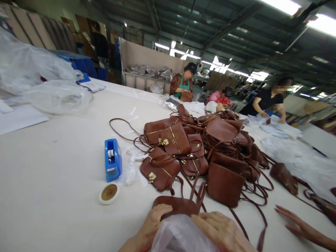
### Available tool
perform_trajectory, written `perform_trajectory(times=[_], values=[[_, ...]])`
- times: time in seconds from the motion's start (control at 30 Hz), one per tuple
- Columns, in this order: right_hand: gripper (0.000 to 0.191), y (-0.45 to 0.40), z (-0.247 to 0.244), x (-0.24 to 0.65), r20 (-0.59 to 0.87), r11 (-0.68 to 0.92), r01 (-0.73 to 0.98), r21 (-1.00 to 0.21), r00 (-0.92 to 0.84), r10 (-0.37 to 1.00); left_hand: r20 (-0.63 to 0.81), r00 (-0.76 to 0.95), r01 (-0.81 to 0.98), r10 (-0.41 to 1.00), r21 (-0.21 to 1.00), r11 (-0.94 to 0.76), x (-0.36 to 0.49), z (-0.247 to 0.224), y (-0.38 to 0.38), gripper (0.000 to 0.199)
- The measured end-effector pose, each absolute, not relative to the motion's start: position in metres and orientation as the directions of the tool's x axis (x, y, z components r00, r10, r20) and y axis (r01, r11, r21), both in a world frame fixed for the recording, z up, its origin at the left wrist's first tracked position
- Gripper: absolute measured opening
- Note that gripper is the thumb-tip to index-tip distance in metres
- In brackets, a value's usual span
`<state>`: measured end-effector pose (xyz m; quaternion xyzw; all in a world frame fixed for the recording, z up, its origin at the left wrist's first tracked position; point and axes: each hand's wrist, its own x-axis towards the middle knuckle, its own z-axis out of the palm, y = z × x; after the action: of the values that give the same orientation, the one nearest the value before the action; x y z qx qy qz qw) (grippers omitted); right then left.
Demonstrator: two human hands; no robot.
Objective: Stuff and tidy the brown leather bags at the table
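At the table's near edge, a small brown leather handbag (175, 204) with thin straps lies between my hands. A translucent plastic bag (181, 234) is bunched against its near side. My left hand (152, 224) is closed on the left end of the handbag, its fingers over the leather. My right hand (217, 227) has its fingers bent round the edge of the plastic bag at the handbag's right end. The lower parts of both hands and most of the plastic bag run out of view.
A pile of brown handbags (173, 140) covers the middle of the white table (65, 168). Left of it stand a blue tape dispenser (113, 161) and a tape roll (109, 193). Another person's hand (299, 222) reaches in at right. Plastic sheeting (42, 70) fills the far left; co-workers are beyond.
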<state>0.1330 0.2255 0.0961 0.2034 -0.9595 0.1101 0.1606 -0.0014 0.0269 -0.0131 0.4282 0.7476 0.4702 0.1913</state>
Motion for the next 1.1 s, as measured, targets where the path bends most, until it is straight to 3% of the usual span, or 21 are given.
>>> perform_trajectory(times=[0.13,0.23,0.3,0.4,0.47,0.57,0.7,0.8,0.93,1.1], values=[[0.041,0.237,0.086,0.132,0.276,0.899,-0.431,0.072,-0.858,-0.433,-0.165,-0.641,0.14,0.75,0.935,0.325,-0.005,0.007,0.036,0.037],[0.04,0.228,0.089,0.128,0.268,0.896,-0.411,0.169,-0.855,-0.443,-0.233,-0.651,-0.021,0.722,0.957,0.29,-0.01,0.021,0.045,0.036],[0.039,0.223,0.096,0.122,0.188,0.929,-0.362,0.081,-0.91,-0.371,-0.24,-0.647,-0.096,0.724,0.967,0.235,-0.012,0.025,0.049,0.034],[0.032,0.225,0.107,0.11,-0.079,0.976,-0.185,-0.114,-0.978,-0.195,-0.274,-0.574,-0.26,0.772,0.955,0.146,-0.013,0.028,0.053,0.036],[0.026,0.23,0.111,0.104,-0.191,0.983,-0.086,-0.16,-0.975,-0.116,-0.303,-0.516,-0.37,0.801,0.922,0.11,-0.016,0.031,0.053,0.039],[0.028,0.237,0.11,0.099,-0.245,0.987,-0.017,-0.162,-0.968,-0.057,-0.299,-0.454,-0.443,0.839,0.893,0.079,-0.023,0.036,0.048,0.047],[0.034,0.237,0.106,0.098,-0.253,0.991,0.017,-0.134,-0.967,-0.017,-0.246,-0.389,-0.465,0.888,0.884,0.041,-0.033,0.043,0.037,0.054],[0.036,0.234,0.108,0.096,-0.277,0.99,0.037,-0.133,-0.961,-0.001,-0.261,-0.441,-0.428,0.859,0.902,0.054,-0.029,0.048,0.037,0.051],[0.031,0.233,0.111,0.093,-0.271,0.982,0.046,-0.184,-0.963,-0.005,-0.35,-0.567,-0.143,0.746,0.933,0.329,-0.015,0.051,0.052,0.052],[0.019,0.245,0.1,0.097,-0.213,0.972,0.046,-0.232,-0.977,-0.004,-0.48,-0.63,0.146,0.61,0.699,0.7,-0.021,0.046,0.072,0.042]])
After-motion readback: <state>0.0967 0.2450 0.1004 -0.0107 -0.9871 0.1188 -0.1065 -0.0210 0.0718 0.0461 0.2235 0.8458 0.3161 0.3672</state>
